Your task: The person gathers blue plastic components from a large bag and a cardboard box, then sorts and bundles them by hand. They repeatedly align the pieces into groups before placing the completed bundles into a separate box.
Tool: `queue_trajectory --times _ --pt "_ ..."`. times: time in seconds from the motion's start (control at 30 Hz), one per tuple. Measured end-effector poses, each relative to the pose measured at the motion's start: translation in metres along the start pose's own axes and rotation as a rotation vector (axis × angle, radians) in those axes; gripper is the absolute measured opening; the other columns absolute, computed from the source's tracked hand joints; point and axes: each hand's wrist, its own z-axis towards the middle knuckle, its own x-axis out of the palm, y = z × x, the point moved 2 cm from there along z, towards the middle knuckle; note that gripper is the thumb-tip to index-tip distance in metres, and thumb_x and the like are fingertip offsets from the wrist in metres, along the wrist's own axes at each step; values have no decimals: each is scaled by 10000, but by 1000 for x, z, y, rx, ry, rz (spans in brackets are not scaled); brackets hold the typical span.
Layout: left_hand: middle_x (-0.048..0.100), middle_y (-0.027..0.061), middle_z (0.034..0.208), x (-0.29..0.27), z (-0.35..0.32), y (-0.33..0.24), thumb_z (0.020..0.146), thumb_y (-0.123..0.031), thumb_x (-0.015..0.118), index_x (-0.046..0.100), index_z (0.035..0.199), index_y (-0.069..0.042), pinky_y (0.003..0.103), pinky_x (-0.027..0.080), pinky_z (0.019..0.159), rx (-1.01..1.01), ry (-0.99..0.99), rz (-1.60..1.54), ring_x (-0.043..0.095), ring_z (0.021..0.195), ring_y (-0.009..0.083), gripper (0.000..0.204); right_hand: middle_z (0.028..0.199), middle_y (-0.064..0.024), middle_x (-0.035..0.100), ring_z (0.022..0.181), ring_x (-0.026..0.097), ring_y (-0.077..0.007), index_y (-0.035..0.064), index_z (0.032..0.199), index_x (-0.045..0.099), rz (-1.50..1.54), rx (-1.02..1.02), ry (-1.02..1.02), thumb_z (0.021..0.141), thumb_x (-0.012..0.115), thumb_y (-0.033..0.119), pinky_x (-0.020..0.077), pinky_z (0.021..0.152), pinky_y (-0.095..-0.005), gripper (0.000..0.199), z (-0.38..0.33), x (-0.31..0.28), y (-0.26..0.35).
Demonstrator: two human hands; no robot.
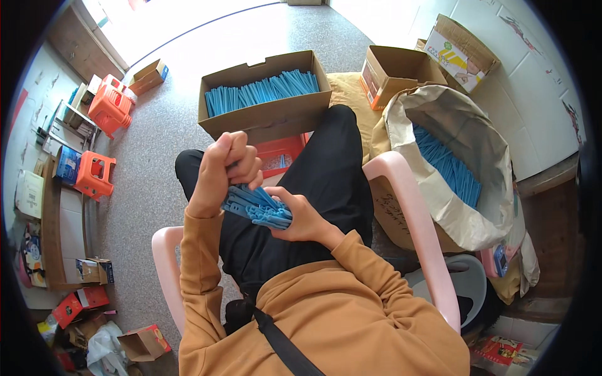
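Note:
In front of my lap is a bundle of thin blue plastic strips [260, 208] with small loops at their ends. My right hand [304, 218] is closed round the bundle's right side, its thumb over the top. My left hand [231, 166] is raised just above the bundle's left end, its fingers curled into a fist. Whether anything is inside those fingers is hidden. Beyond my knees stands an open cardboard box [263, 119] filled with upright rows of similar blue strips [260, 93].
At right, a large open sack [401, 122] holds loose blue strips [445, 164], with cardboard boxes [398, 69] behind it. Pink chair armrests [417, 219] flank me. A red tray [276, 153] lies between my knees. Orange stools [97, 174] stand at left.

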Motion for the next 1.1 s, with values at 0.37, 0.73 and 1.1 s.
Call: queue_trajectory --times 0.37,0.73,1.1 --pt "297 1 391 20 -32 -32 909 -320 316 254 527 -136 272 356 365 226 142 -9 282 322 102 429 808 -98 601 743 597 -295 62 1156 433 -57 -151 -120 553 716 69 478 656 -333 666 -8 1 11" --pt "330 30 428 42 -59 -10 920 -248 305 331 505 -78 305 284 375 303 235 -15 308 339 159 449 752 -66 588 652 580 -235 47 1095 508 -128 -296 -28 588 733 163 462 617 -326 567 -22 8 11" --pt "419 94 543 34 -68 6 927 -317 308 378 561 -48 318 356 459 210 106 112 431 462 198 460 754 -73 585 672 588 -228 36 1077 511 -154 -276 47 588 716 152 459 626 -330 543 -24 10 4"
